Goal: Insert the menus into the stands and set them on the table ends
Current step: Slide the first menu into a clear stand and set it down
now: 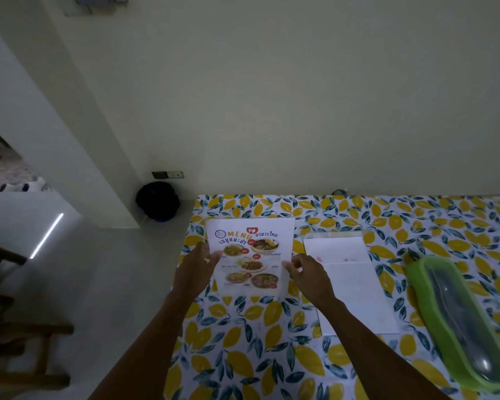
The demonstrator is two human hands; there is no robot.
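tablecloth [272, 342]: yellow lemons, teal leaves on white | menu [250, 255]: white, orange lettering | container [456, 319]: green | sheet [355, 284]: white

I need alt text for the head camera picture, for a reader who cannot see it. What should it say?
Two bare hands hold a printed food menu by its side edges, the left hand on its left and the right hand on its right, over a table with a lemon-print cloth. To the right lie blank white sheets and a green lidded container.
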